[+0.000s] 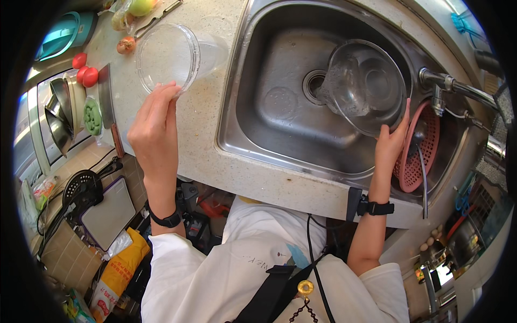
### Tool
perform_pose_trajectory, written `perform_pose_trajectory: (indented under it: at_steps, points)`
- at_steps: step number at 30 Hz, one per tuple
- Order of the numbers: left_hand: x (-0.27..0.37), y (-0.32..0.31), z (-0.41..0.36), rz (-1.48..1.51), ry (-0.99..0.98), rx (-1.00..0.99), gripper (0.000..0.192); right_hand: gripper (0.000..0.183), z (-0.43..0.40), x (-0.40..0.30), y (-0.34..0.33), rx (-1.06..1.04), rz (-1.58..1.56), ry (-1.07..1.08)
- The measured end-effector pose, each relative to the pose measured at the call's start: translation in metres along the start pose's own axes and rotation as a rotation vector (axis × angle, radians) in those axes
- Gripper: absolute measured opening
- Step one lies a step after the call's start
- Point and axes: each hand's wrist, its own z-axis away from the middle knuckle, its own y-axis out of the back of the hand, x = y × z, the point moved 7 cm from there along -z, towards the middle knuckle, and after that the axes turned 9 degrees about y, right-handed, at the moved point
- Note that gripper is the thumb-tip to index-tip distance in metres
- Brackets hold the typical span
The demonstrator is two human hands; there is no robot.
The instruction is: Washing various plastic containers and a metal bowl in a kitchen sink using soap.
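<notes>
My left hand (155, 113) pinches the near rim of a clear round plastic container (167, 60) over the stone countertop. To the right of that rim is a translucent round shape; whether it is the container's body or a second piece is unclear. Over the right side of the steel sink (278, 133), my right hand (391, 139) grips the edge of a tilted round bowl (373, 76), its thumb and fingers at the rim. Glistening water lies at the bowl's lower left side, beside the drain (312, 87). Whether the bowl is glass or metal is hard to tell.
Right of the bowl are a faucet (438, 99) and a pink colander (430, 149) with a ladle (420, 133). A cleaver (106, 97), red tomatoes (89, 76), an onion (126, 45) and bagged fruit (139, 7) lie on the left counter.
</notes>
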Motion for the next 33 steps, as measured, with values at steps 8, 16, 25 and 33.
perform_pose_trajectory:
  at_steps: [8, 16, 25, 33]
  points:
    - [-0.015, 0.002, -0.007, -0.056, 0.095, -0.002, 0.017, 0.066, 0.006, -0.038, 0.008, 0.126, 0.302, 0.289]
    - [-0.003, 0.012, -0.013, -0.004, 0.141, 0.041, 0.027, 0.064, 0.008, -0.049, 0.015, 0.200, 0.365, 0.498]
    - [0.094, -0.064, 0.003, 0.777, -0.040, -0.508, 0.035, 0.066, 0.006, 0.004, 0.006, 0.107, -0.249, -0.185]
    - [0.117, -0.208, 0.017, 1.304, 0.842, -1.047, 0.051, 0.051, 0.011, 0.022, -0.004, -0.044, -0.751, -0.515]
